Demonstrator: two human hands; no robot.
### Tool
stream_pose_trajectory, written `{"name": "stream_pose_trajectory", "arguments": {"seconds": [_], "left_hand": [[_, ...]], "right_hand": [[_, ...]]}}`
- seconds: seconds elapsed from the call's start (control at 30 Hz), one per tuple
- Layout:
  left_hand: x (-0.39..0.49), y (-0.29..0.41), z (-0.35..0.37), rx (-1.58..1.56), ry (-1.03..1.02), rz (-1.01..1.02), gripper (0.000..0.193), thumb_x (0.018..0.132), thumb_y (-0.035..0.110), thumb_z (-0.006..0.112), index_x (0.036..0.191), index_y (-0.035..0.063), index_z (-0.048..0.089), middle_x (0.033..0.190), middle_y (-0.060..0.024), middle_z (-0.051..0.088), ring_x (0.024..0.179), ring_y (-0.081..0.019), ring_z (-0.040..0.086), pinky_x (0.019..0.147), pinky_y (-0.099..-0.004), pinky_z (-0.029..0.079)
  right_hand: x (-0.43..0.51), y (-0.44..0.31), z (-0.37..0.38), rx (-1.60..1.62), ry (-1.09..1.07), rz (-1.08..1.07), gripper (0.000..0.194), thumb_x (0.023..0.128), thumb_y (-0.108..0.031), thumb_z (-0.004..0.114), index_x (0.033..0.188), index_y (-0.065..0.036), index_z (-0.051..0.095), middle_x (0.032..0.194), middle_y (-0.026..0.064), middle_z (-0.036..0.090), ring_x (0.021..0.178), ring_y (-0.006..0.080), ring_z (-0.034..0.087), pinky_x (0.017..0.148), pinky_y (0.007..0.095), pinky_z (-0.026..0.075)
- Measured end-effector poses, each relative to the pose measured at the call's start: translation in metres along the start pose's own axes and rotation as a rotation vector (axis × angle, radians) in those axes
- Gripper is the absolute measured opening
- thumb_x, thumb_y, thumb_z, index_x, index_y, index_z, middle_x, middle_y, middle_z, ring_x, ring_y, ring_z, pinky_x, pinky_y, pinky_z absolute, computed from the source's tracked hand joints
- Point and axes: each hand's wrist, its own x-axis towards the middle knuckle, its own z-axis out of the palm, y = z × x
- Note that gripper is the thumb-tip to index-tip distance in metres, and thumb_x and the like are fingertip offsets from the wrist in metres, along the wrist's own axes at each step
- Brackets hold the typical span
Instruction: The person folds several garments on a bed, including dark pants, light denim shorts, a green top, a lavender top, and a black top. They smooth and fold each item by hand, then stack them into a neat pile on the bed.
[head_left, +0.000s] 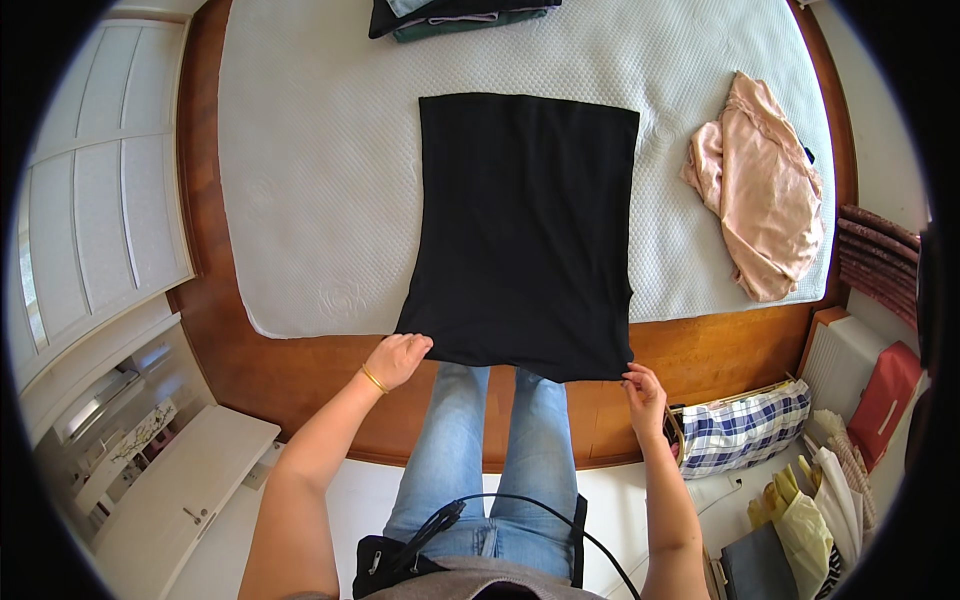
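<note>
A black cloth garment (525, 232) lies spread nearly flat on a white quilted mattress (322, 165), its near end reaching past the mattress edge. My left hand (401, 358) pinches the near left corner of the cloth. At the near right corner, the fingers of my right hand (643, 390) grip the hem. A few soft creases run along the garment's right half. Whether it is a shirt or a skirt, I cannot tell.
A crumpled pink garment (772, 195) lies on the mattress at right. Folded clothes (465, 22) are stacked at the far edge. The wooden bed frame (360, 420) borders the mattress. At lower right are a checked cloth basket (746, 435) and bags (802, 525). A black cable (540, 501) crosses my lap.
</note>
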Motion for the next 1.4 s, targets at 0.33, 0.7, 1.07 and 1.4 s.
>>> {"name": "stream_pose_trajectory", "arguments": {"seconds": [0.33,0.7,1.07,1.4], "left_hand": [[0.047,-0.031,-0.01,-0.061,0.095,-0.167,0.011,0.091,0.008,0.06,0.1,0.0058,0.054,0.082,-0.0124,0.065,0.072,-0.0336,0.063,0.063,-0.0414,0.05],[0.262,-0.158,-0.088,0.239,0.543,-0.179,0.016,0.096,0.017,0.055,0.109,0.0076,0.054,0.092,-0.016,0.065,0.084,-0.0358,0.064,0.07,-0.0442,0.052],[0.126,-0.131,0.088,-0.505,0.926,-1.058,0.029,0.09,0.018,0.066,0.11,-0.0006,0.056,0.102,-0.0092,0.061,0.094,-0.0197,0.058,0.086,-0.0338,0.047],[0.122,-0.082,0.063,-0.683,0.827,-1.11,0.021,0.093,0.017,0.067,0.096,-0.0027,0.061,0.071,0.0001,0.059,0.063,-0.0072,0.056,0.062,-0.0237,0.045]], "right_hand": [[0.086,-0.015,0.01,0.321,0.083,0.074,0.01,0.094,0.006,0.054,0.102,0.003,0.06,0.099,0.0055,0.064,0.084,0.0113,0.065,0.076,0.024,0.054],[0.353,-0.109,0.004,0.194,0.214,-0.215,0.023,0.094,-0.01,0.061,0.114,0.001,0.06,0.097,0.009,0.069,0.085,0.0162,0.069,0.077,0.0261,0.052],[0.22,0.03,0.066,0.305,0.591,0.216,0.032,0.09,-0.007,0.062,0.12,0.0,0.055,0.103,0.0051,0.058,0.09,0.0142,0.057,0.08,0.0288,0.049],[0.219,-0.015,0.086,0.609,0.543,0.343,0.009,0.089,-0.008,0.07,0.095,-0.004,0.064,0.08,-0.0023,0.063,0.063,0.0036,0.052,0.054,0.0183,0.04]]}}
